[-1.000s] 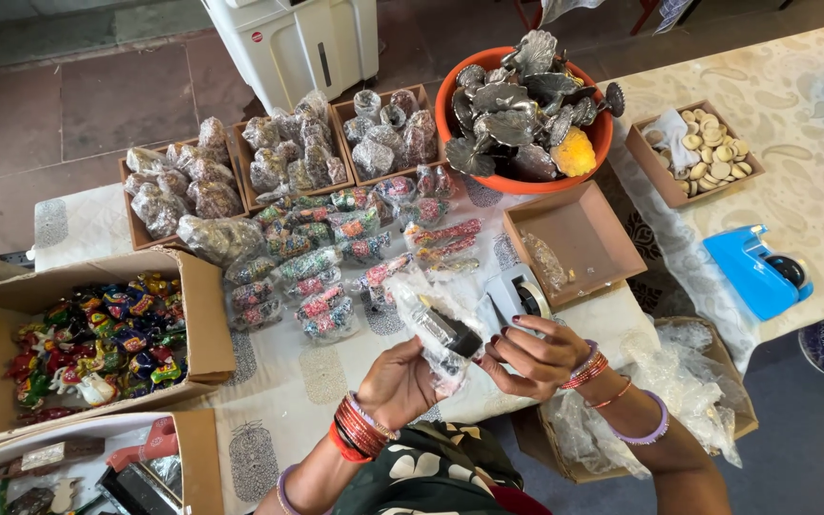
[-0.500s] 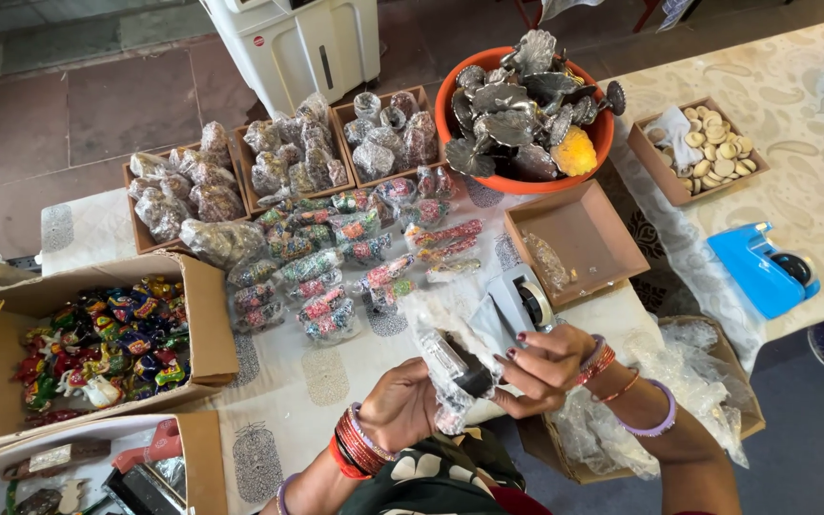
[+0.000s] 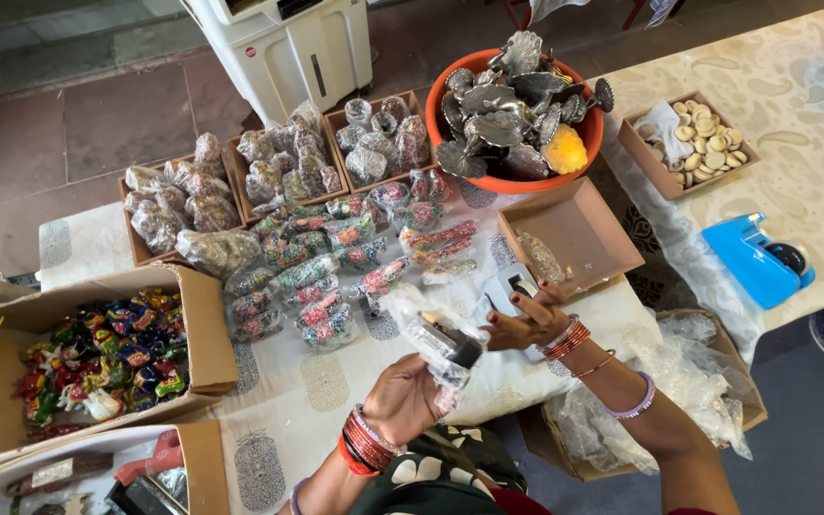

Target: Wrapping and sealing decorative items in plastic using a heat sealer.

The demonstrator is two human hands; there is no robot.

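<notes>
left grip [image 3: 402, 396] closed on clear packet [image 3: 436, 339] | right grip [image 3: 526, 319] pinching packet's top edge

A small packing stall or craft-goods workplace, set on a paved stone floor [image 3: 69, 105]. Cloth-covered tables [image 3: 813, 114] carry open cardboard boxes of clear-bagged trinkets [image 3: 269, 172], a cardboard box of bright wrapped pieces [image 3: 97, 358] at the left edge, and an orange plastic tub of grey metal ornaments [image 3: 512, 119].
</notes>
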